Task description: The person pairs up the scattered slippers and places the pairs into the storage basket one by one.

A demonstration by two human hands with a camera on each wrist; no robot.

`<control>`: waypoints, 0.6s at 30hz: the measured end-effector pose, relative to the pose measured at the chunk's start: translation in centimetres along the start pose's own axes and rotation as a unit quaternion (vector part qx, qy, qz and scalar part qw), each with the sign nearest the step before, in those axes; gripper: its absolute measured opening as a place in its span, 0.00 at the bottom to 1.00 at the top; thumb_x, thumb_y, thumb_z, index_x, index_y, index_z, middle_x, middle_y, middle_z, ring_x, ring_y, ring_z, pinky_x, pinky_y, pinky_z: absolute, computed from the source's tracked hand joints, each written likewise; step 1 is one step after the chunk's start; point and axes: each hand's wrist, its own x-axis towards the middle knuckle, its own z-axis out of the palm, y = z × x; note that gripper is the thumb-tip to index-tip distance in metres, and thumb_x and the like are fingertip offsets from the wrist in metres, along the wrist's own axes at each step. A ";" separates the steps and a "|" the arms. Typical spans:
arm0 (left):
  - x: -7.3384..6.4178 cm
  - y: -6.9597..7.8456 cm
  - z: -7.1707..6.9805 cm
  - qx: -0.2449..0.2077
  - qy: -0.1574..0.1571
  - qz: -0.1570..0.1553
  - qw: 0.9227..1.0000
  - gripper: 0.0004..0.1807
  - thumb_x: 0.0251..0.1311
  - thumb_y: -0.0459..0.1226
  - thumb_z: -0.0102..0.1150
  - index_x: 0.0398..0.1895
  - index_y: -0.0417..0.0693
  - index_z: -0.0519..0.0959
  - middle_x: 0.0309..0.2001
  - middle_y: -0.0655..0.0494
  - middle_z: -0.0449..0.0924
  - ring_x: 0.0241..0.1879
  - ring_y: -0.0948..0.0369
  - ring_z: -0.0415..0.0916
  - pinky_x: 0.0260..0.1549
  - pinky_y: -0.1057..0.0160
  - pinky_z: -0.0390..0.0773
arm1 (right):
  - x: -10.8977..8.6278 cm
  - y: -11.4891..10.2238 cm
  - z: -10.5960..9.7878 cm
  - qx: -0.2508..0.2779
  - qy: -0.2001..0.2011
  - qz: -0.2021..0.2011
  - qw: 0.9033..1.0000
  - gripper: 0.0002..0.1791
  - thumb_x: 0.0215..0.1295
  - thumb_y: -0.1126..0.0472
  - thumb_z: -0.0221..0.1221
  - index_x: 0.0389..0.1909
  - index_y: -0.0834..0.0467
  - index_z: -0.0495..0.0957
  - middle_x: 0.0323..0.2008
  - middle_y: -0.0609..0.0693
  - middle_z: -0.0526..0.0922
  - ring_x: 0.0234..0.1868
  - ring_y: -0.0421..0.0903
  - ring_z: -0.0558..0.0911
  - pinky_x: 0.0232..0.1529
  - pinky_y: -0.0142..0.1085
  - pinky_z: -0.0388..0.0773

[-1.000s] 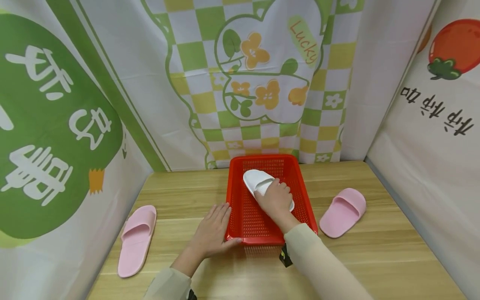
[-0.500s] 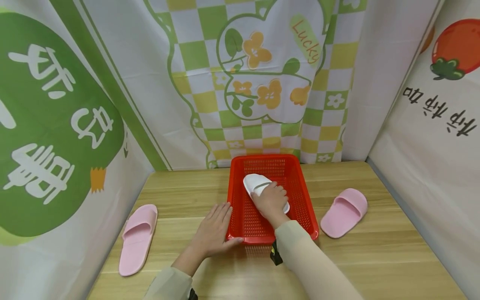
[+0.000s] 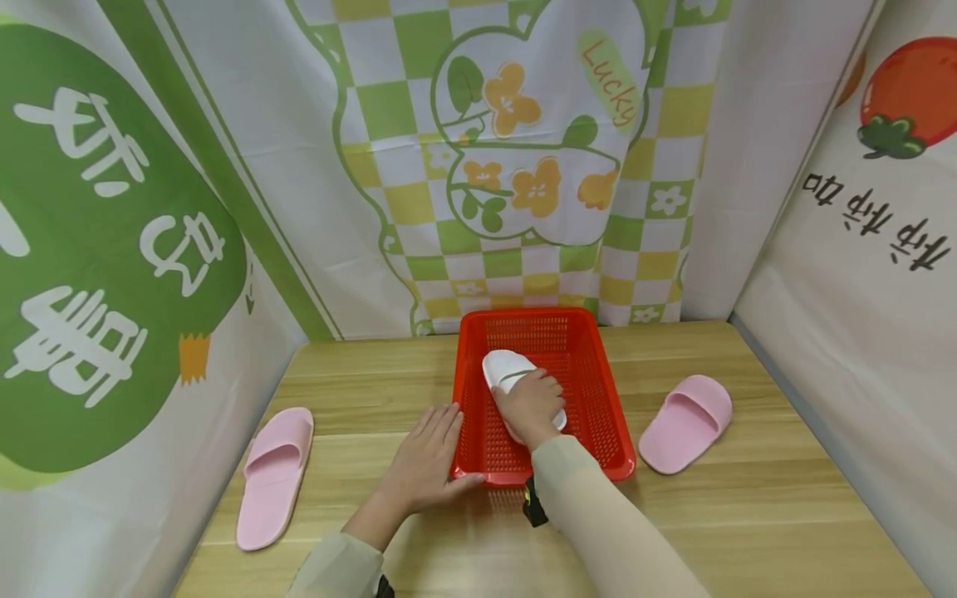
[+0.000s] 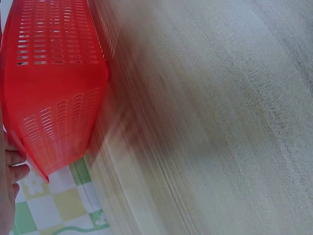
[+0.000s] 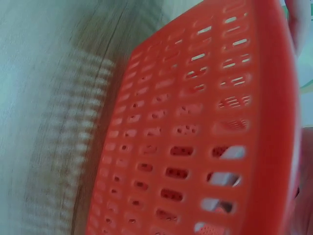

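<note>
A white slipper (image 3: 503, 365) lies inside the red perforated plastic basket (image 3: 508, 479), toward its left side, toe pointing to the back left. My right hand (image 3: 529, 407) grips it around the strap and covers its middle. Fingers fairly straight, my left hand (image 3: 420, 458) rests against the basket's front left corner, with the thumb along the front rim. Its fingertips (image 4: 17, 172) show beside the rim in the left wrist view. From the right wrist, the basket's slotted wall (image 5: 146, 122) fills much of the picture and mostly hides the slipper.
One pink slipper (image 3: 272, 482) lies on the wooden table (image 3: 374, 382) to the left, and another pink slipper (image 3: 684, 428) sits right of the basket. A patterned curtain (image 3: 538, 274) hangs behind the basket, with printed cloth walls at both sides.
My right hand and the white slipper have shifted left and slightly toward me, lower inside the basket. The left hand stays at the corner.
</note>
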 end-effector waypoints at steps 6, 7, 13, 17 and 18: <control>0.0 0.0 -0.1 0.002 -0.013 0.001 1.000 0.53 0.60 0.69 0.39 0.68 0.29 0.63 0.69 0.36 0.60 0.69 0.45 0.58 0.70 0.51 0.49 | 0.0 -0.4 0.1 -0.008 -0.021 0.009 1.000 0.56 0.57 0.34 0.58 0.68 0.76 0.54 0.56 0.74 0.69 0.54 0.68 0.71 0.53 0.57 0.73; 0.0 0.0 -0.2 0.002 -0.014 0.001 1.000 0.52 0.60 0.69 0.40 0.68 0.29 0.63 0.69 0.36 0.60 0.69 0.45 0.58 0.70 0.51 0.49 | 0.0 -0.4 0.1 -0.009 -0.025 0.011 1.000 0.56 0.56 0.34 0.58 0.68 0.76 0.53 0.56 0.74 0.68 0.55 0.68 0.71 0.53 0.57 0.73; 0.0 0.0 -0.2 0.002 -0.009 0.003 1.000 0.52 0.60 0.68 0.41 0.67 0.29 0.64 0.69 0.36 0.61 0.69 0.45 0.58 0.69 0.50 0.50 | -0.2 -0.9 0.0 -0.024 -0.050 0.015 0.998 0.58 0.55 0.33 0.59 0.69 0.75 0.52 0.56 0.74 0.67 0.56 0.68 0.70 0.51 0.55 0.75; 0.0 0.0 -0.1 0.003 -0.012 0.001 1.000 0.52 0.60 0.68 0.41 0.67 0.29 0.64 0.69 0.36 0.61 0.69 0.45 0.58 0.69 0.50 0.50 | -0.3 -1.2 0.2 -0.032 -0.055 0.011 0.998 0.58 0.54 0.32 0.59 0.67 0.76 0.54 0.55 0.74 0.68 0.55 0.67 0.71 0.48 0.54 0.77; 0.0 0.0 -0.1 0.003 -0.012 0.000 1.000 0.52 0.60 0.68 0.41 0.68 0.30 0.63 0.69 0.37 0.61 0.69 0.45 0.58 0.69 0.51 0.50 | -0.3 -1.3 0.3 -0.030 -0.055 0.010 0.998 0.58 0.53 0.32 0.60 0.67 0.77 0.55 0.54 0.74 0.69 0.54 0.66 0.72 0.48 0.54 0.78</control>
